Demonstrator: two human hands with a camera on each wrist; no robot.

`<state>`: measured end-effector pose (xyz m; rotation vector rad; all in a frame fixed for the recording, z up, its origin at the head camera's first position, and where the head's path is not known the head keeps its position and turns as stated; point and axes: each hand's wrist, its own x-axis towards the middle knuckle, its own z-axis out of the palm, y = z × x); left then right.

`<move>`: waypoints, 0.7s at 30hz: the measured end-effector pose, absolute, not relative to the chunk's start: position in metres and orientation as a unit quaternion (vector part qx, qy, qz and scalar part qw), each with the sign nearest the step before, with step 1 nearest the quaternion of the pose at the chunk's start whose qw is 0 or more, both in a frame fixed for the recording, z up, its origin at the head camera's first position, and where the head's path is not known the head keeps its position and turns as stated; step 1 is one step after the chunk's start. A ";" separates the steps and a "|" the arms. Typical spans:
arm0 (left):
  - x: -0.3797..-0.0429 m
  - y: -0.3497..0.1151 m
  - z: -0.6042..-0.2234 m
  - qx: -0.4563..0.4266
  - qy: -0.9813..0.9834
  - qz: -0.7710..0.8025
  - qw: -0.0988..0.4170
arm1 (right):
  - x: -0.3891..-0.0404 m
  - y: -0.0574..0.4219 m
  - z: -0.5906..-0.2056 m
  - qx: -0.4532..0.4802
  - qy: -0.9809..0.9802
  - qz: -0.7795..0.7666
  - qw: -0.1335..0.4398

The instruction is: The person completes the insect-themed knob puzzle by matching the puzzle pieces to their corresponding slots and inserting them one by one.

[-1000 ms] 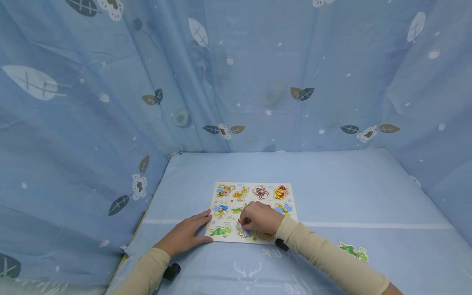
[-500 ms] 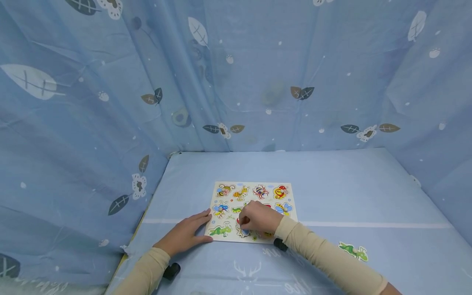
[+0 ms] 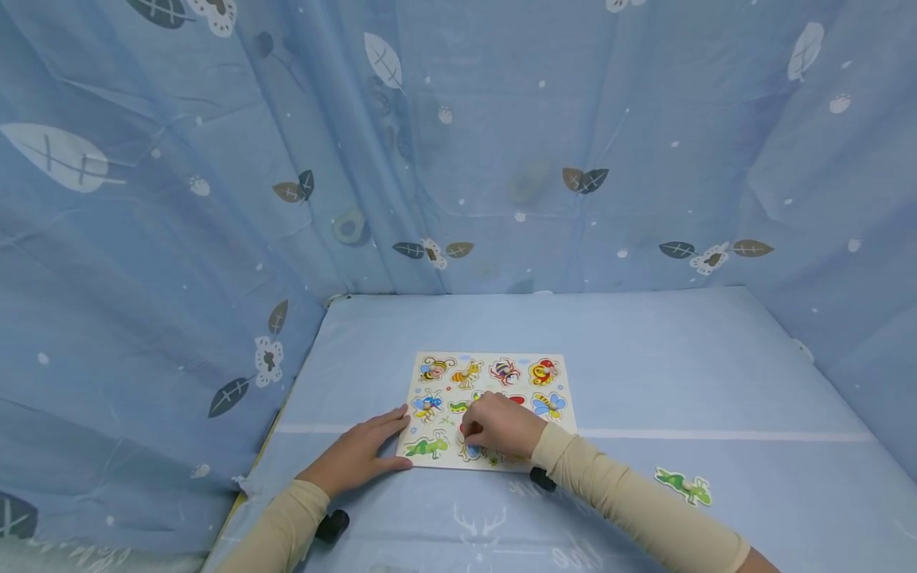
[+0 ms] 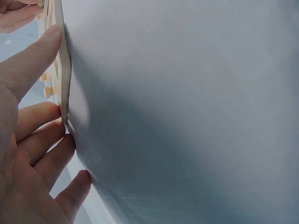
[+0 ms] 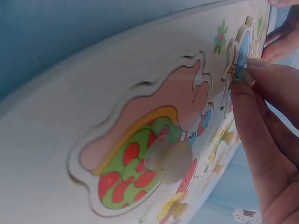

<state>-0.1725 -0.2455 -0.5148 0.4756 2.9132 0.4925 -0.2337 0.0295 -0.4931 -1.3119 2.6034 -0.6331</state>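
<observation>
A light wooden puzzle board [image 3: 454,462] lies on the table, filled with colourful insect pictures with knobs. My right hand [image 3: 501,424] is over its lower middle. In the right wrist view, thumb and index finger of that hand [image 5: 273,107] pinch the small knob of a blue-winged insect puzzle piece [image 5: 243,44], whose wooden edge shows at the board's face. Closer to that camera sits a snail piece [image 5: 135,135] with a round knob. My left hand [image 3: 354,455] has its fingers extended, touching the board's left edge; the left wrist view shows thumb and fingertips [image 4: 55,36] along that edge.
A loose green grasshopper piece [image 3: 684,485] lies on the table to the right, beyond the right sleeve [image 3: 630,509]. Blue patterned curtains [image 3: 487,159] stand behind and at the sides. A light blue cloth [image 3: 645,358] covers the table.
The right hand shifts very slightly left while holding the blue-winged piece's knob. The left hand stays against the board's edge, and the grasshopper piece has not moved.
</observation>
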 end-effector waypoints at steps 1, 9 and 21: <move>-0.173 -0.246 -0.515 0.159 0.970 0.166 0.075 | -0.233 0.029 -0.493 -0.434 0.873 -0.209 0.082; -0.173 -0.244 -0.516 0.159 0.970 0.168 0.075 | -0.232 0.026 -0.492 -0.410 0.887 -0.190 0.094; -0.174 -0.246 -0.516 0.159 0.971 0.162 0.077 | -0.231 0.073 -0.487 -0.410 0.874 -0.248 0.081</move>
